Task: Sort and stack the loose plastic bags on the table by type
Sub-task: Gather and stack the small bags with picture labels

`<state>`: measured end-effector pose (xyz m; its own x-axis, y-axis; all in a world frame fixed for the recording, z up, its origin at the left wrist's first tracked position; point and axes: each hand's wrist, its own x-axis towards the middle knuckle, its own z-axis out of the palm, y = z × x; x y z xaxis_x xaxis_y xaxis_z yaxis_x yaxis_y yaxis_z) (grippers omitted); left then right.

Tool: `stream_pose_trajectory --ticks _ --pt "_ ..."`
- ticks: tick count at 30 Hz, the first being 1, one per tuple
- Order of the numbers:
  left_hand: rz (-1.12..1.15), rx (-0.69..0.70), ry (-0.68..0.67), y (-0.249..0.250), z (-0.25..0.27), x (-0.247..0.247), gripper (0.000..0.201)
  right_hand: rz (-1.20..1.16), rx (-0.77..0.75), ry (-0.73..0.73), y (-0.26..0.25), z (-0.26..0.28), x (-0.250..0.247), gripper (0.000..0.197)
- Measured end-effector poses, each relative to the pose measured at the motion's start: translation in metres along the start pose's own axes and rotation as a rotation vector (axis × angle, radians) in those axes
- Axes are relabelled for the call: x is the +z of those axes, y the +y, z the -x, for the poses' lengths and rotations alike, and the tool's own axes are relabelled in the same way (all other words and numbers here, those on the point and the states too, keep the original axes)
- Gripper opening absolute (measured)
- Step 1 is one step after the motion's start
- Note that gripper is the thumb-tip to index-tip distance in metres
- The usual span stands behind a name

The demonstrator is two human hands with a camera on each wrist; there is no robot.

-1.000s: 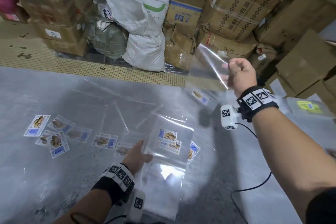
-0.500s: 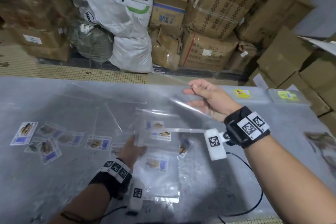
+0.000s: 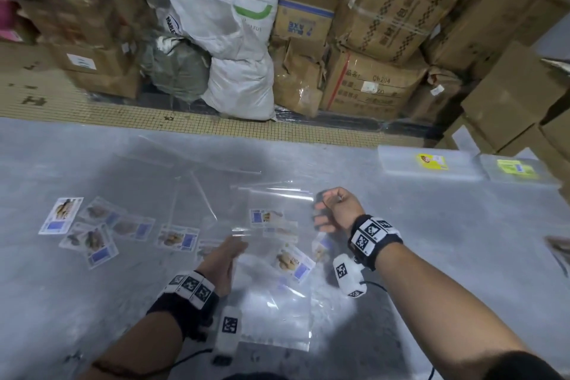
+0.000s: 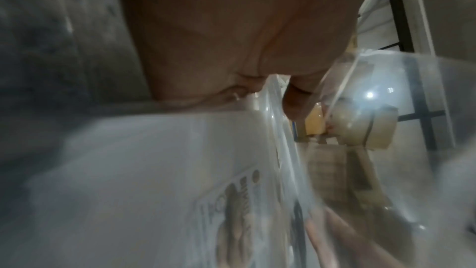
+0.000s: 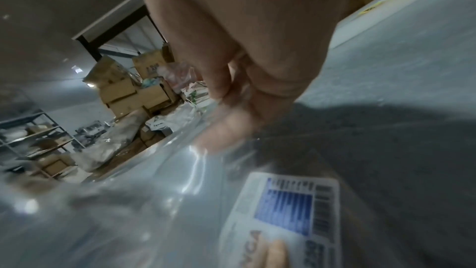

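Right hand (image 5: 247,80) pinches clear bag (image 5: 195,170), label readable; left hand (image 3: 223,262) flat, head view.

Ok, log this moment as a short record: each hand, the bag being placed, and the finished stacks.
left hand: flat, fingers straight, resting on the central pile
right hand: fingers curled, pinching the clear bag at its edge
clear bag: low over the central pile, blue-label sticker showing
finished stacks: two, far right of table, yellow labels

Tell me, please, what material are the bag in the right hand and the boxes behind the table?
Bag: thin clear plastic film, glossy; labels show through it and it glints, pinched by the right hand. Boxes: brown corrugated cardboard, matte, with creased, dented corners.
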<state>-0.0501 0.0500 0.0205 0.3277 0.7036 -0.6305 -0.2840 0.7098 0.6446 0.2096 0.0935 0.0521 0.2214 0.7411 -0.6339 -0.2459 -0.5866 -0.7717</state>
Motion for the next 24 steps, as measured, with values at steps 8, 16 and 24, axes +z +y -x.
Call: stream_pose_trajectory --ticks 8,16,24 --pt "0.054 -0.028 0.017 0.008 0.002 0.006 0.043 0.163 -0.18 0.082 -0.006 -0.017 0.021 0.019" --pt "-0.172 0.065 0.01 -0.007 -0.008 -0.002 0.061 0.493 -0.442 -0.02 0.003 -0.011 0.015 0.053" --pt "-0.231 0.068 0.06 -0.011 -0.014 -0.005 0.052 0.779 -0.274 0.105 0.059 0.034 0.002 0.038"
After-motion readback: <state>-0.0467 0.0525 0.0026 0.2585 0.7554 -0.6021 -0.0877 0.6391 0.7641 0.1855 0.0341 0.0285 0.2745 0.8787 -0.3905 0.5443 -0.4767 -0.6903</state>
